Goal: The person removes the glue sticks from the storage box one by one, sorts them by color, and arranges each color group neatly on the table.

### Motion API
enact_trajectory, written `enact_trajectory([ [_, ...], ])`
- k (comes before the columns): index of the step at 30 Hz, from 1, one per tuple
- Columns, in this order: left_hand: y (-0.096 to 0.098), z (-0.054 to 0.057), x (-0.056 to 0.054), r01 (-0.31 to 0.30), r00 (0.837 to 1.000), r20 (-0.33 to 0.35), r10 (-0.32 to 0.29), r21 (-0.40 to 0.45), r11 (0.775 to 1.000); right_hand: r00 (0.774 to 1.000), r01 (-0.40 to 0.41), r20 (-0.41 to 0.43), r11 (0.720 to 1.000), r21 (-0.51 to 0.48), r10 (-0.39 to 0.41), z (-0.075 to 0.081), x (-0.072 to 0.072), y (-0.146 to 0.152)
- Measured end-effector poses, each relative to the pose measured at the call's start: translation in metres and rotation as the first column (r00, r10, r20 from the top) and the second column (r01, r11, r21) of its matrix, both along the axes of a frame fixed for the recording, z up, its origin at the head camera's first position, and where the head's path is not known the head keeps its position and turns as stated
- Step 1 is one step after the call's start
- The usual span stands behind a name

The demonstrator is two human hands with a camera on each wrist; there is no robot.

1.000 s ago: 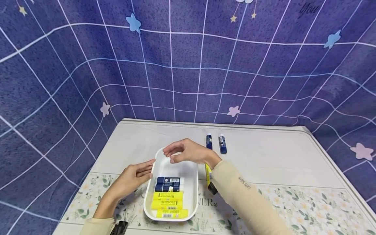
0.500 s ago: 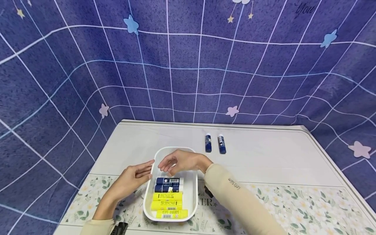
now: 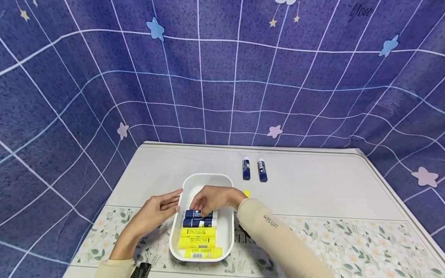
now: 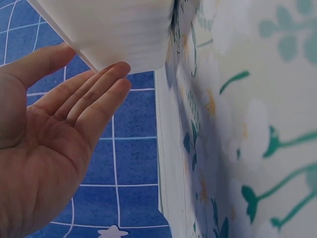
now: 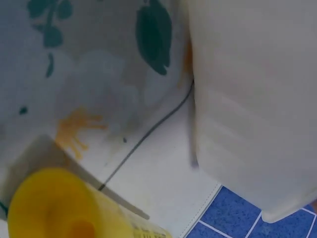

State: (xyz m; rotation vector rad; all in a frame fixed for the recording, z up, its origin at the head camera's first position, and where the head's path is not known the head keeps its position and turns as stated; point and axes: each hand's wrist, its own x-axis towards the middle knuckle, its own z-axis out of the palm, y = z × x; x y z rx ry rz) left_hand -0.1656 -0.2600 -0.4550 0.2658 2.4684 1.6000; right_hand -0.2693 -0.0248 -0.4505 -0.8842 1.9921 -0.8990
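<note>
A white plastic tray (image 3: 230, 227) holds two navy glue sticks and three yellow glue sticks (image 3: 198, 232), lying crosswise in a row. My right hand (image 3: 217, 197) reaches into the tray and pinches the farther navy glue stick (image 3: 191, 213) between thumb and fingers; part of that stick is covered. Just nearer lies the other navy glue stick (image 3: 192, 222). On the tray's left side, my left hand (image 3: 158, 210) touches the wall with nearly straight fingers. The left wrist view shows its fingertips (image 4: 119, 69) against the tray's outside.
Two more navy glue sticks (image 3: 246, 168) lie on the table behind and right of the tray. A yellow tube (image 5: 54, 213) stands out in the right wrist view, mostly hidden by the right arm in the head view. A patterned purple curtain (image 3: 222, 92) hangs behind the table.
My right hand has come down and nearer from above the tray's far end, and its fingers now close on the farther navy glue stick. The left hand stays put.
</note>
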Motion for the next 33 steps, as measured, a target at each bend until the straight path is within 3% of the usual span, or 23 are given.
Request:
enact_trajectory([
  [13, 0.003, -0.001, 0.0, -0.009, 1.0, 0.012, 0.009, -0.003, 1.0, 0.996, 0.006, -0.086, 1.0, -0.02, -0.008, 0.002, -0.002, 0.002],
  [20, 0.001, -0.001, -0.001, -0.019, 1.0, 0.007, 0.019, -0.017, 1.0, 0.996, 0.065, -0.056, 0.987, -0.149, -0.074, 0.018, -0.018, 0.02],
  [27, 0.002, -0.002, -0.001, -0.023, 0.999, 0.031, 0.024, -0.01, 1.0, 0.974, 0.225, 0.024, 0.936, -0.272, -0.227, 0.034, -0.034, 0.05],
  [33, 0.001, 0.001, 0.0, -0.017, 0.999, 0.028, 0.018, -0.021, 1.0, 0.914, 0.4, 0.084, 0.852, -0.339, -0.397, 0.043, -0.048, 0.075],
])
